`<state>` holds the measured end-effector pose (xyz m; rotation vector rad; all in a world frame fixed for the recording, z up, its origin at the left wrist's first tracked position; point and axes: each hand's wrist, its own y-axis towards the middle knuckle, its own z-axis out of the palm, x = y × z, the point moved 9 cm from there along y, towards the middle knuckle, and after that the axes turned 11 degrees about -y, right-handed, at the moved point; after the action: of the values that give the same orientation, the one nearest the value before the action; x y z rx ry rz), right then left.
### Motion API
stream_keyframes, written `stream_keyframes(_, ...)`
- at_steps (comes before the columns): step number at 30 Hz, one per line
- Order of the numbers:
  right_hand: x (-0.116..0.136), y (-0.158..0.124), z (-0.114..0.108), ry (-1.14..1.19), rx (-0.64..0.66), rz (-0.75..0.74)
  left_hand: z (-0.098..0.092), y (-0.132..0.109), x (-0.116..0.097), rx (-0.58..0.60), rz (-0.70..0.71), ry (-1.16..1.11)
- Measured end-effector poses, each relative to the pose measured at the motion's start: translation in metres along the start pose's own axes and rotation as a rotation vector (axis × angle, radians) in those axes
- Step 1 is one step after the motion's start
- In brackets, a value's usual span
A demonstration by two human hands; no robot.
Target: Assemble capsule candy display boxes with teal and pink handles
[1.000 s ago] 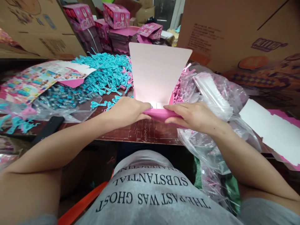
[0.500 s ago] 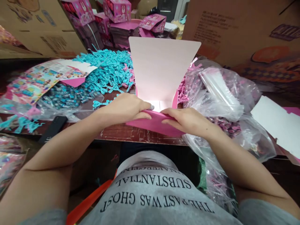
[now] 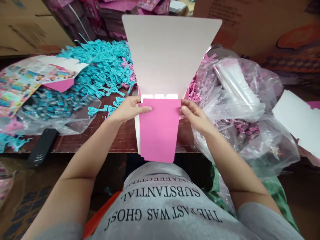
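Observation:
I hold a pink cardboard box (image 3: pixel 158 130) over the near edge of the wooden table (image 3: pixel 75 141). Its pink front panel hangs toward me and its tall white flap (image 3: pixel 170 53) stands upright behind. My left hand (image 3: pixel 128 108) pinches the box's upper left corner, fingers closed on the panel. On the upper right corner my right hand (image 3: pixel 193 115) grips the same way. White tabs show along the top fold between my hands.
A heap of turquoise plastic pieces (image 3: pixel 100 70) lies at the back left. A clear bag of blue items (image 3: pixel 53 106) and printed sheets (image 3: pixel 22 81) lie left. Clear bags with pink parts (image 3: pixel 240 106) crowd the right. A dark phone (image 3: pixel 41 150) rests near the left edge.
The box has been lifted and tipped up, so its pink front panel now faces me. Both hands slid out to its upper corners.

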<state>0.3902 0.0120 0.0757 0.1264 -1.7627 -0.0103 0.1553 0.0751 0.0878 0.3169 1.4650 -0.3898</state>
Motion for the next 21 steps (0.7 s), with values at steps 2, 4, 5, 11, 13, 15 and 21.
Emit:
stream_keyframes(2, -0.003, 0.015, -0.007, 0.036, -0.01, 0.019, 0.009, 0.011, 0.002, 0.083, -0.044, 0.026)
stream_keyframes(4, -0.008, 0.022, -0.012, 0.057, 0.0, 0.035, 0.013, 0.02, 0.006, 0.135, -0.043, 0.031)
stream_keyframes(5, -0.012, 0.023, -0.013, 0.061, 0.004, 0.048, 0.013, 0.024, 0.009, 0.152, -0.028, 0.03)
stream_keyframes(11, -0.034, 0.013, -0.022, 0.032, 0.01, 0.117, 0.012, 0.035, 0.028, 0.19, 0.052, 0.078)
stream_keyframes(13, -0.037, 0.013, -0.024, 0.01, 0.01, 0.115, 0.014, 0.036, 0.03, 0.207, 0.053, 0.089)
stream_keyframes(15, -0.038, 0.016, -0.025, -0.017, 0.019, 0.109, 0.017, 0.036, 0.03, 0.235, 0.054, 0.089)
stream_keyframes(21, -0.033, 0.023, -0.029, -0.177, 0.053, 0.001, 0.006, 0.038, 0.039, 0.143, 0.097, 0.162)
